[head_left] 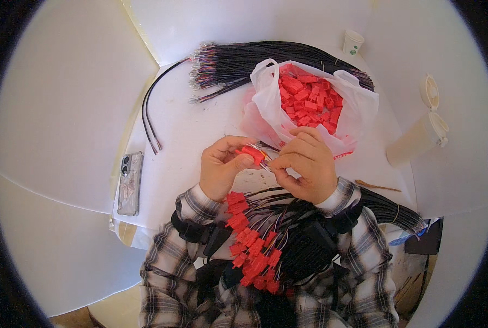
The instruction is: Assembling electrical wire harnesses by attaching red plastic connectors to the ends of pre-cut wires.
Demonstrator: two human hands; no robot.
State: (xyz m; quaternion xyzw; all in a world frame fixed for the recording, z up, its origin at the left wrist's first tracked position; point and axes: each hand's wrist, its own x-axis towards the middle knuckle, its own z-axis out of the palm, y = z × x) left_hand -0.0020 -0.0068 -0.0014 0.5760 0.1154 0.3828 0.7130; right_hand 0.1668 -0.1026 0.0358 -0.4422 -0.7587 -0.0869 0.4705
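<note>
Head view: the left hand (pixel 222 167) is pinching one red connector (pixel 250 155) between thumb and fingers above the tabletop's (pixel 173 158) middle; the right hand (pixel 309 167), thumb and forefinger closed together, is gripping wires (pixel 267 163) at its right end. White surface is showing between the left hand and one phone (pixel 130 183) lying along the left edge. One lidded bottle (pixel 413 145) is standing at the right edge, one cup (pixel 353 42) at the far right corner. Two loose cables (pixel 147 104) are curving near the far left corner. One bag (pixel 265 109), holding red pieces (pixel 309 101) too crowded to count, is sitting beyond the hands and bearing illegible red print; the cup is showing a green mark.
</note>
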